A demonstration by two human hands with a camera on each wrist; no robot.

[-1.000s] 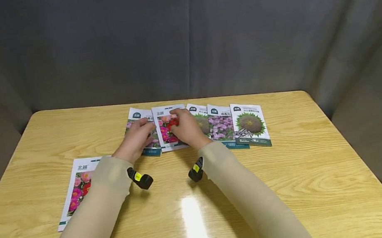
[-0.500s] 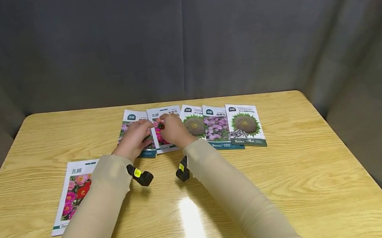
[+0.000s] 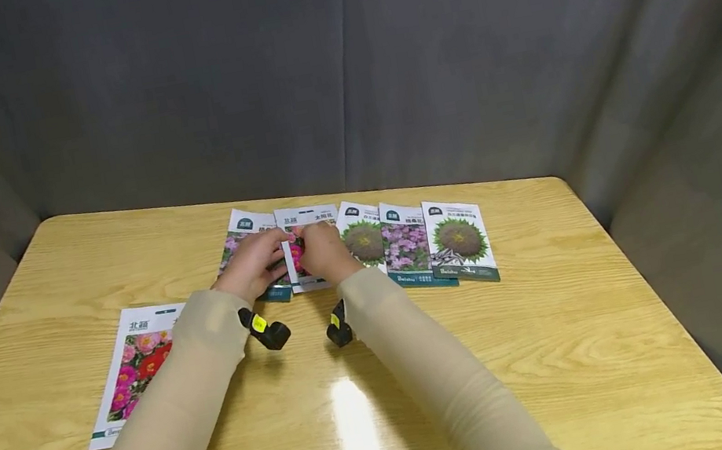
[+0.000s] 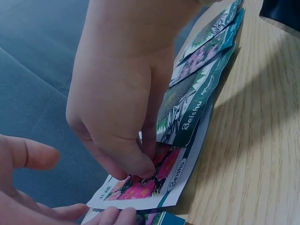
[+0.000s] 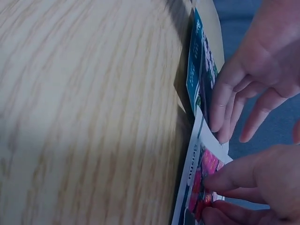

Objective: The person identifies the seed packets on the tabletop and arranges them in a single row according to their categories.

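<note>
Flower seed packets lie in an overlapping row near the table's far edge. My right hand point(image 3: 325, 251) is bent over the pink-and-red flower packet point(image 3: 305, 217); thumb and fingertips pinch at its printed face, as the left wrist view shows. Beside it on the left, my left hand point(image 3: 255, 265) rests over the purple-flower packet point(image 3: 249, 221), fingers loosely extended towards the neighbouring packet's edge. Most of that purple packet is covered by the left hand. In the right wrist view, the pink-and-red packet point(image 5: 193, 164) is slightly raised along one side.
Rightward in the row lie a sunflower packet point(image 3: 364, 244), another purple-flower packet point(image 3: 406, 249) and a second sunflower packet point(image 3: 460, 240). A separate pink-and-red packet point(image 3: 135, 374) lies front left, partly under my left sleeve. A grey curtain point(image 3: 334, 62) stands behind the wooden table point(image 3: 568, 349).
My right hand has shifted left across the pink-and-red packet, closer to my left hand, and its fingers have drawn together. The left hand stays nearly in place. The whole view has shifted slightly.
</note>
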